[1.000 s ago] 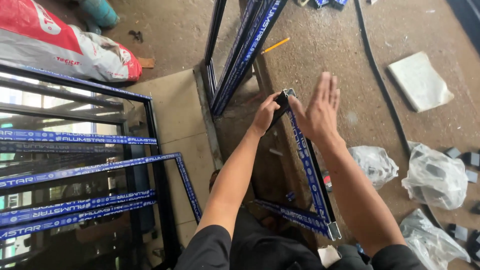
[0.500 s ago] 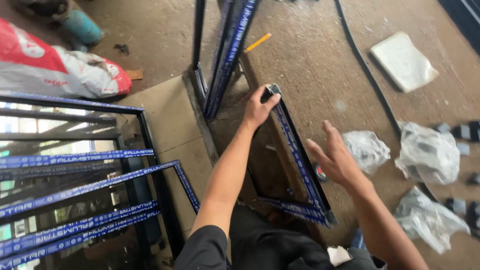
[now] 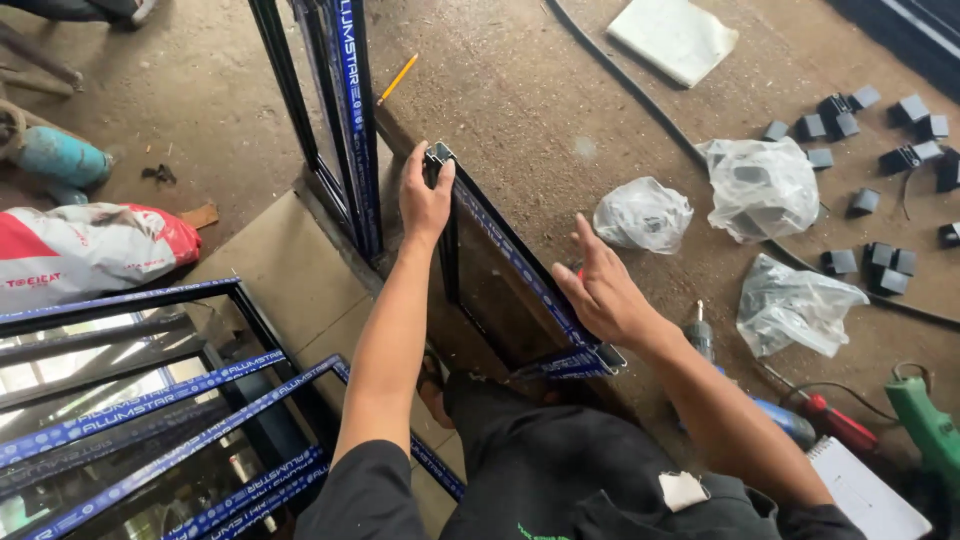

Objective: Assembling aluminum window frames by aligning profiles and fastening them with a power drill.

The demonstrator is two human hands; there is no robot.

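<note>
Gripping the black frame (image 3: 520,270), left hand (image 3: 425,195) fingers closed; right hand (image 3: 600,290) fingers spread.

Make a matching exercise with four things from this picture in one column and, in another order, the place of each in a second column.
Things:
1. yellow pencil
2. left hand
3. right hand
4. green power tool

Places:
A. at the right edge, beside a white notepad
B. on the floor, just right of the upright dark frames
C. gripping the far top corner of the small dark metal frame
D. flat against the near part of that frame's top rail

Pairs: 1-B, 2-C, 3-D, 4-A
</note>
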